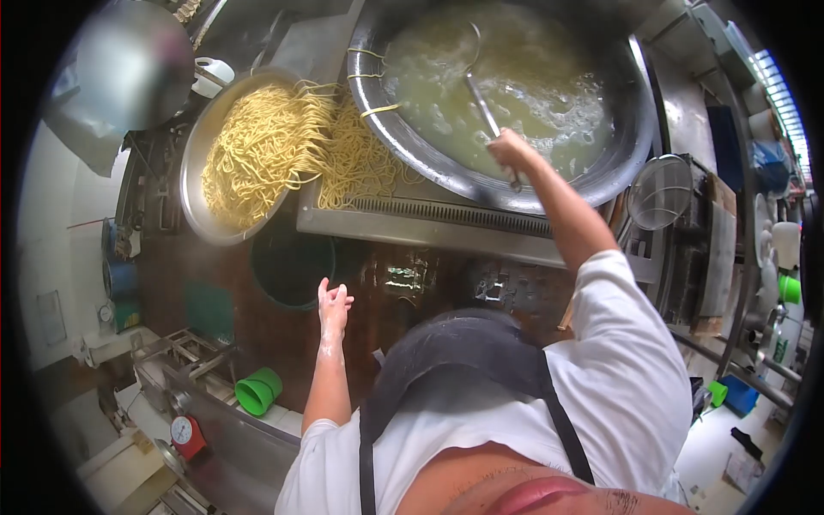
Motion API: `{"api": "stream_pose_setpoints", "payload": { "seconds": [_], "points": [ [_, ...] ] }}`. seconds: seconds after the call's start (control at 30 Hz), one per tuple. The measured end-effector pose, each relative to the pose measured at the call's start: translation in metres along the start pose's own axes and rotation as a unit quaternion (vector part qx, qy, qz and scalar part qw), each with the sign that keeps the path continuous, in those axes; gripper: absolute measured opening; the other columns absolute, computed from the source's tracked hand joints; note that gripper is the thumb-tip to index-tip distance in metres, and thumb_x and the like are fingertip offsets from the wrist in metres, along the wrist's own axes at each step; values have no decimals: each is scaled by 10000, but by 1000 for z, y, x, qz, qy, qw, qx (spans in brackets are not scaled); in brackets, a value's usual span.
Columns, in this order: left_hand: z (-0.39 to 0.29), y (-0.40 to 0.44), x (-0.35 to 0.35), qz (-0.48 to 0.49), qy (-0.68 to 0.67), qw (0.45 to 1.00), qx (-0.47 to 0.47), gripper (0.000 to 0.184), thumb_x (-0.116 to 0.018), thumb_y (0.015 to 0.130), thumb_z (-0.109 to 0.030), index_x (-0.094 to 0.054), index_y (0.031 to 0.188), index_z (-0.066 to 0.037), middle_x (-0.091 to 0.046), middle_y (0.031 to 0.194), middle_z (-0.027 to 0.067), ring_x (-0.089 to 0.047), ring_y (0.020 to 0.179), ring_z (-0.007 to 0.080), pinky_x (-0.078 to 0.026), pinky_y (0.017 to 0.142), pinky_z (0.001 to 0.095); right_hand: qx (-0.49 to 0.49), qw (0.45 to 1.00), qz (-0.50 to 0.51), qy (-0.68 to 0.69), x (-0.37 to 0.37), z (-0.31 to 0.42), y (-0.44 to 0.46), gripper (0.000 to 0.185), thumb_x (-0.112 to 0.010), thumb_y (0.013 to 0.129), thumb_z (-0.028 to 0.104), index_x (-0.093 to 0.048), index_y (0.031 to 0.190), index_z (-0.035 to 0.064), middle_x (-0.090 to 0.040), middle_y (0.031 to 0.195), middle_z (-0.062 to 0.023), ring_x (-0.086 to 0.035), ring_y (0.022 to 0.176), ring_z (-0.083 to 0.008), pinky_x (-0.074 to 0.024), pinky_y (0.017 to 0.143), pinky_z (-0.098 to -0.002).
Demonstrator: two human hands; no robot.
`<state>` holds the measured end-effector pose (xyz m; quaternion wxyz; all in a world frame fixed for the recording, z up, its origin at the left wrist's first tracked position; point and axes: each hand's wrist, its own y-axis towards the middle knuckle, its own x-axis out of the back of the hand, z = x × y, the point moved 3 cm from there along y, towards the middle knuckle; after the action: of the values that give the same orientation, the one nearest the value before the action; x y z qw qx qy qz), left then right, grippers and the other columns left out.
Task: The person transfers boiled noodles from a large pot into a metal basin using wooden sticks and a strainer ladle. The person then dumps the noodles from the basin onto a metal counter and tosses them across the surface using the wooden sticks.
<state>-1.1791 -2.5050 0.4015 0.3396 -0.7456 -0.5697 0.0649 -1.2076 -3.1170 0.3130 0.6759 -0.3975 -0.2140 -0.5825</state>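
Observation:
My right hand (510, 149) is wrapped round the handle of a metal ladle (482, 103), whose bowl end dips into cloudy, bubbling liquid (549, 86) in a large metal pot (515, 190). My left hand (334, 303) hangs in the air over the floor, fingers apart, holding nothing. Left of the pot, a wide metal bowl (190, 184) is heaped with yellow noodles (249, 159). More noodles (356, 159) lie on the steel stove top between bowl and pot, and a few strands drape over the pot's left rim.
A round wire strainer (659, 192) is right of the pot. Below the noodle bowl is a dark green tub (294, 270). At lower left are a green bucket (258, 391) and a red dial scale (187, 436). The brown floor (378, 283) looks wet.

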Motion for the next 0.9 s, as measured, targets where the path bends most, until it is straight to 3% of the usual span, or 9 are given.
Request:
{"api": "stream_pose_setpoints", "payload": {
  "seconds": [0.07, 0.17, 0.2, 0.3, 0.37, 0.47, 0.63, 0.8, 0.9],
  "points": [
    [-16, 2, -6, 6, 8, 1000, -17, 694, -614, 959, -179, -229, 1521, -47, -621, 1008, 62, -623, 723, 97, -497, 638, 246, -9, 908, -113, 403, -38, 20, -3, 124, -591, 885, 150, -517, 790, 119, -502, 603, 60, -520, 485, -131, -418, 398, -303],
    [-35, 6, -14, 23, 11, 999, -43, 697, -622, 957, -179, -232, 1523, -62, -611, 1017, 60, -627, 730, 98, -501, 646, 242, -131, 695, -59, 705, -41, 110, -13, 241, -403, 994, 269, -456, 812, 121, -421, 591, 17, -463, 469, -145, -389, 385, -328],
    [-38, 7, -14, 28, 16, 998, -53, 701, -623, 958, -182, -228, 1526, -69, -605, 1018, 58, -631, 734, 100, -503, 649, 239, -92, 746, -127, 647, -26, 156, -26, 177, -600, 927, 134, -528, 778, 74, -501, 614, 22, -510, 519, -99, -375, 384, -304],
    [-50, 6, -18, 37, 14, 996, -77, 700, -623, 959, -173, -226, 1525, -65, -610, 1045, 68, -641, 737, 103, -509, 650, 242, -21, 595, 40, 802, -37, 212, -30, 147, -618, 918, 143, -538, 838, 50, -524, 617, 2, -544, 519, -118, -419, 408, -312],
    [-53, 4, -18, 41, 13, 996, -82, 705, -628, 957, -164, -222, 1525, -61, -615, 1051, 76, -649, 737, 108, -515, 651, 248, -176, 896, -135, 385, 11, 305, -64, 242, -663, 886, 187, -560, 954, -21, -589, 650, -70, -618, 580, -191, -491, 472, -357],
    [-45, 8, -16, 46, -4, 995, -92, 722, -635, 954, -155, -207, 1528, -64, -618, 1045, 81, -652, 731, 115, -520, 647, 247, -148, 950, -115, 248, 9, 370, -53, 382, -552, 896, 137, -470, 1197, -83, -676, 904, -285, -693, 816, -410, -549, 686, -485],
    [-37, 2, -10, 30, -22, 996, -75, 742, -643, 950, -153, -189, 1530, -70, -620, 1039, 86, -656, 723, 124, -523, 638, 242, 4, 987, -146, 60, 11, 404, -24, 315, -421, 938, 41, -482, 1228, -65, -674, 1004, -280, -685, 878, -419, -552, 751, -493],
    [-35, -26, 13, -30, 12, 998, -61, 742, -644, 942, -170, -203, 1531, -78, -609, 1072, 77, -642, 741, 115, -516, 664, 253, -77, 967, -242, 21, 37, 337, -46, 305, -406, 967, 77, -509, 1236, -22, -682, 938, -247, -694, 861, -398, -563, 727, -494],
    [-13, -29, 25, -37, -20, 999, -26, 735, -633, 945, -184, -205, 1534, -85, -596, 1079, 84, -636, 743, 117, -511, 669, 257, -186, 954, -236, 12, 72, 263, -106, 366, -379, 1029, 248, -516, 1248, -11, -682, 932, -241, -673, 785, -413, -543, 686, -517]
  ]
}}
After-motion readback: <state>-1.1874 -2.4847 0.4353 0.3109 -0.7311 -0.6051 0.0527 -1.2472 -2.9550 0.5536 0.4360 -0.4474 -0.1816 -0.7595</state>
